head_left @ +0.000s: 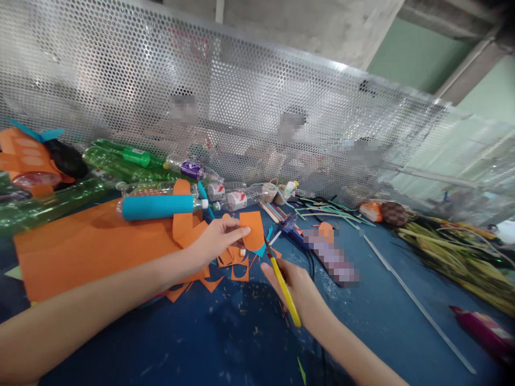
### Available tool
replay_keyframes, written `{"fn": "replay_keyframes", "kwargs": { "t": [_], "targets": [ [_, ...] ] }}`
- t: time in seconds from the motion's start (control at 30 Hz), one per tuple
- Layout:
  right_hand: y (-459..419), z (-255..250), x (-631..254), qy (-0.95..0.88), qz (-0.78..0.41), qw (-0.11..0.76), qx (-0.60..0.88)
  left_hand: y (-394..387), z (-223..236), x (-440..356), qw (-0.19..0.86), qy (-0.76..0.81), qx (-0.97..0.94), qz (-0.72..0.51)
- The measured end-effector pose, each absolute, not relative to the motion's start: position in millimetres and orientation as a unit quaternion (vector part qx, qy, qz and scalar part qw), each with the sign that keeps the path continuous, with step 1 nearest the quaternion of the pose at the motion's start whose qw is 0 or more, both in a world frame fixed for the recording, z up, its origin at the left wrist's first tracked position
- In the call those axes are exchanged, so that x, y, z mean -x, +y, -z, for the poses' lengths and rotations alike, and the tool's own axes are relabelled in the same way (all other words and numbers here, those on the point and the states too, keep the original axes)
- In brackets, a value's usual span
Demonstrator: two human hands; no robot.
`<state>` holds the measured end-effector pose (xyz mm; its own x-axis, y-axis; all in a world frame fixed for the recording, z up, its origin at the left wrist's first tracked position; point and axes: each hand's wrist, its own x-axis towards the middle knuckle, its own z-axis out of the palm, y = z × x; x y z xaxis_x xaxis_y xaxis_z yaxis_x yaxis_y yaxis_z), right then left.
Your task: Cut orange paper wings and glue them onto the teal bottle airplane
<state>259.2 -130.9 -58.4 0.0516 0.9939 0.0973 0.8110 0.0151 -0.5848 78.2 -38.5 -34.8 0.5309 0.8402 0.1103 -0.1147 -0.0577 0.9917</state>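
Observation:
My left hand (219,239) pinches a small orange paper piece (252,229) with one rounded end, holding it above the table. In my right hand (295,281) is a pair of scissors (286,292) with yellow handles. Its dark blades point up beside the right edge of the paper; I cannot tell whether they touch it. Orange paper scraps (240,272) with curved cut-outs lie below my left hand. Behind that hand rests a plastic bottle wrapped in blue paper (157,207), with rounded orange paper pieces around it.
A large orange sheet (76,252) spreads over the left of the blue table (193,343). Clear and green bottles (116,161) line the perforated metal screen (249,91). A glue gun (293,231), a long thin strip (414,300) and dried husks (454,262) lie rightward.

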Motion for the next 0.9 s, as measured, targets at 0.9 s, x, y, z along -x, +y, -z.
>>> {"fn": "replay_keyframes", "kwargs": {
  "t": [0.9],
  "targets": [
    [-125.4,62.3,-260.2,-0.778,-0.065,0.256,0.570,-38.9,67.5,-80.3,0.505,0.285,-0.800,-0.154]
  ]
}}
